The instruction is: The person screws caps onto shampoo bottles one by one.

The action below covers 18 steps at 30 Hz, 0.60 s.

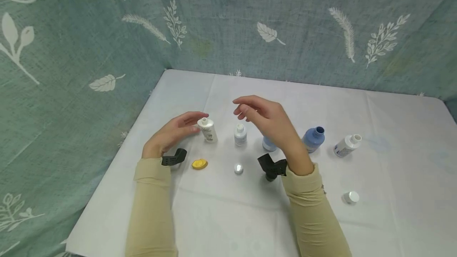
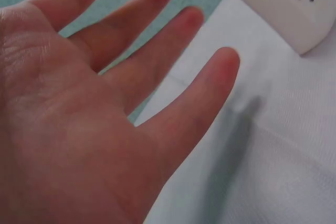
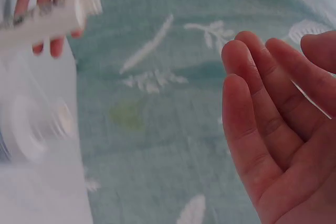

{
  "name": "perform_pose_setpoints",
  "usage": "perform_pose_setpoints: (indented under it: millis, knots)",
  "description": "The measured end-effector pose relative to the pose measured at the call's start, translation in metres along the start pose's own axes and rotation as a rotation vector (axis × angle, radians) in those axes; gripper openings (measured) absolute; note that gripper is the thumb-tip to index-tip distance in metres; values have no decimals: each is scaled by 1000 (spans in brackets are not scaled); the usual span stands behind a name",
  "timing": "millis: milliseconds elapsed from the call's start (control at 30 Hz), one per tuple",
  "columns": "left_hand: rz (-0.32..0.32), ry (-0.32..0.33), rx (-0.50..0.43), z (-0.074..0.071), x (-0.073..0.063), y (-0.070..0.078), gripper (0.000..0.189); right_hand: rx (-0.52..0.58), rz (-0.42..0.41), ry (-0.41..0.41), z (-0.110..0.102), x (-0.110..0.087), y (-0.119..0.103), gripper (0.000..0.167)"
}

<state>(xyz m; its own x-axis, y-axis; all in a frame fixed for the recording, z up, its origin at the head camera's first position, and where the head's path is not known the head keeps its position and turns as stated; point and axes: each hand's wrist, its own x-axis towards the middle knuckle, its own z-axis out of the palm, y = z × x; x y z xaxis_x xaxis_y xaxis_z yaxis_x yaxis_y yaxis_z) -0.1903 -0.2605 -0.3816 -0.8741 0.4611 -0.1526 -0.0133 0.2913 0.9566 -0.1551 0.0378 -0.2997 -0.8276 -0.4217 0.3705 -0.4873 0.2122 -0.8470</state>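
My left hand is beside a white bottle that has an uncovered neck. Its fingers are spread and extended, and in the left wrist view those visible stand apart from the bottle, which bears a barcode. Whether thumb or index finger touches the bottle is unclear. Raised over the table, my right hand holds nothing; its fingers are loosely bent. Below and left of it stands a smaller white bottle, cap off. A blue-labelled bottle is partly hidden by the right wrist.
Right of the right forearm stand an uncapped blue bottle and a white bottle with its neck bare. Nearer the front lie a yellow cap, a small silvery cap, a dark cap and a white cap. A patterned green curtain hangs behind.
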Motion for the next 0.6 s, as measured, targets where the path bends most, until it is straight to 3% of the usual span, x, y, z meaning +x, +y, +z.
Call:
perform_pose_setpoints:
  millis: [133, 333, 433, 600]
  knots:
    - [-15, -6, -25, 1, -2, -1, 43, -35, -11, -54, 22, 5, 19, 23]
    - [23, -53, -109, 5, 1, -2, 40, -106, 35, -210, 51, 7, 26, 23]
    - [45, -65, -115, 7, 5, -3, 37, -200, 64, -305, 60, 7, 28, 21]
    - [92, -72, -125, 7, 11, -8, 33, -384, 9, -435, 78, 10, 34, 24]
